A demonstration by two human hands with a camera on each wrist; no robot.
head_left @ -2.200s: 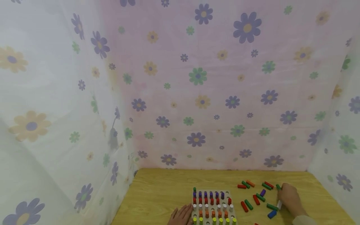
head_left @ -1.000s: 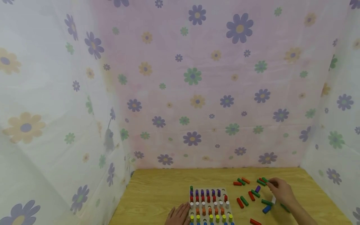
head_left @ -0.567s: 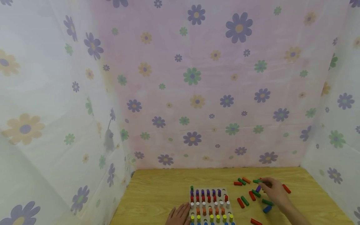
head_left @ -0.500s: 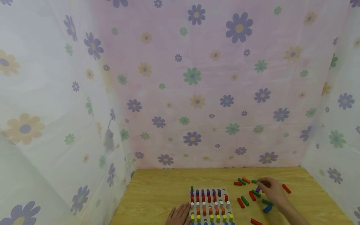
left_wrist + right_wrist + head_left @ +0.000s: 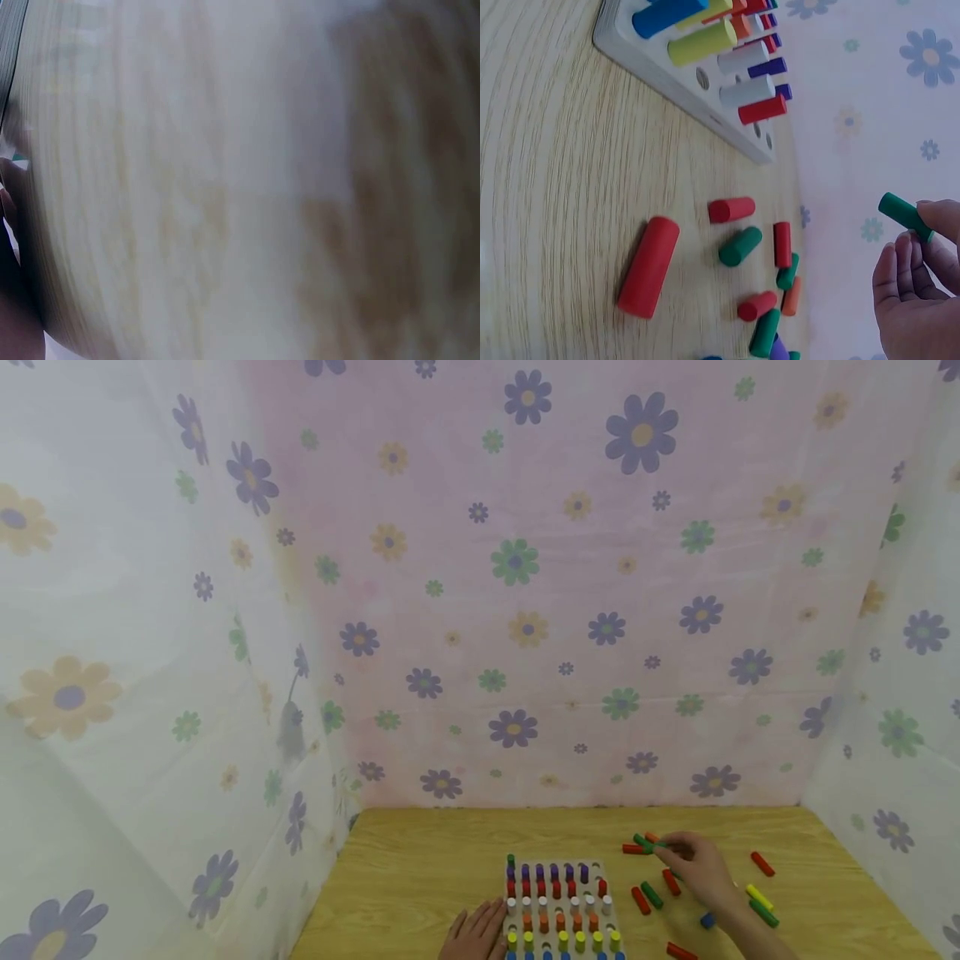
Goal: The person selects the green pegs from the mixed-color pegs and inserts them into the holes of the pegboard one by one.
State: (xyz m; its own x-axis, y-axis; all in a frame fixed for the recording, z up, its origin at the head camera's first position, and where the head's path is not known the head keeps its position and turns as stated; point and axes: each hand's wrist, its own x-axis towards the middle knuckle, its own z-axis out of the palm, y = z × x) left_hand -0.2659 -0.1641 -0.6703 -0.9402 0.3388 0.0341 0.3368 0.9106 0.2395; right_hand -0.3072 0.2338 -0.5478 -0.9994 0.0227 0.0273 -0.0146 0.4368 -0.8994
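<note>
My right hand pinches a green peg between thumb and fingertips, raised above the tabletop. In the head view it hovers over the loose pegs, right of the pegboard. Upright pegs fill rows of purple, red, white, orange, yellow and blue, with some holes vacant. One green peg stands at the board's far left corner. My left hand lies flat, fingers extended, along the board's left edge. The left wrist view is mostly blurred wood grain.
Loose pegs lie right of the board, among them a red peg, a yellow peg and a blue peg. A red peg sits farther right. Flowered cloth encloses the wooden table at back and sides.
My right hand has picked up the green peg at the far right and carried it left toward the board. The yellow and green pegs under its forearm now show. My left hand stays put.
</note>
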